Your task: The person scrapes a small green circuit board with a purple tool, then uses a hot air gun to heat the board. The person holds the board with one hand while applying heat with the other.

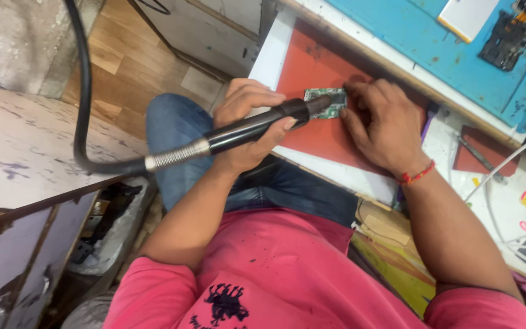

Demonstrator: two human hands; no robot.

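Observation:
My left hand (pixel 246 106) is closed around the black handle of a hot-air tool (pixel 248 129). The tool's nozzle tip rests over a small green circuit board (pixel 331 96). The board lies on a red mat (pixel 312 61) on the white bench. My right hand (pixel 382 125), with a red thread band at the wrist, lies on the mat with its fingertips pressing the board's right edge. A black hose (pixel 83 79) with a metal spring collar runs from the tool's back end up and to the left.
A blue mat (pixel 433 42) farther back holds a white card and a dark phone part (pixel 509 36). To the right are a smaller red pad (pixel 488 149), white cables and coloured bands. A worn white cabinet (pixel 25 152) stands at the left, with wooden floor beyond.

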